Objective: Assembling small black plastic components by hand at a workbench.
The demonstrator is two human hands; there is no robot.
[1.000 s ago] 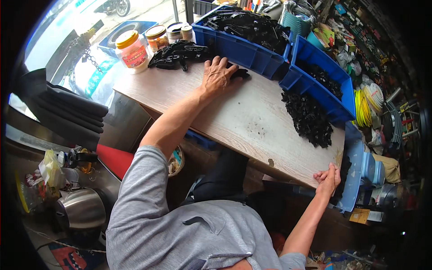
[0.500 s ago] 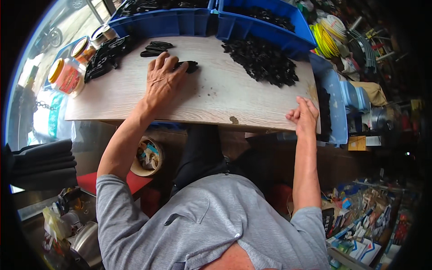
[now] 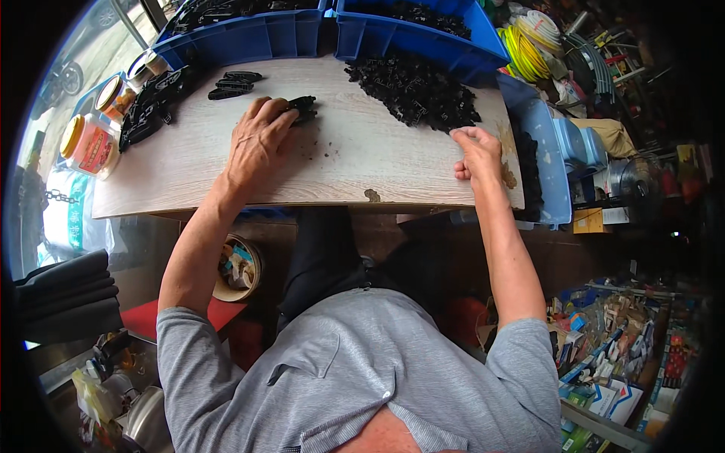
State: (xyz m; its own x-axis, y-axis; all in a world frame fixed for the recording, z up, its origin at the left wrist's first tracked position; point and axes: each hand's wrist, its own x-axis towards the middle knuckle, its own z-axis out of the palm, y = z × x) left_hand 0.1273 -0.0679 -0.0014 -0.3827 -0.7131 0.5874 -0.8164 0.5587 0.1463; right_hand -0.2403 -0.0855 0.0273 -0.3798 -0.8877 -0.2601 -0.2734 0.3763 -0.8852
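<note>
My left hand (image 3: 255,143) rests on the table left of its middle, fingers curled over a small bunch of long black plastic pieces (image 3: 305,106). Their ends poke out past the fingertips. Slightly farther off, a second little stack of the same slim black pieces (image 3: 233,84) lies on the tabletop. My right hand (image 3: 480,156) is at the near right edge of a heap of small black parts (image 3: 414,89). Its thumb and forefinger are pinched together at the heap's rim, the other fingers curled in. Whatever may be between those fingertips is too small to make out.
Two blue bins (image 3: 242,42) of black parts stand along the far edge of the wooden table (image 3: 362,170). More long black pieces (image 3: 153,106) are piled at left, beside yellow-lidded jars (image 3: 91,147). A lighter blue crate (image 3: 555,162) adjoins the right side; a bucket (image 3: 253,275) stands below.
My right hand has moved forward from the table's near right area to the heap of small parts. My left hand stays on its bunch. The whole view has shifted slightly.
</note>
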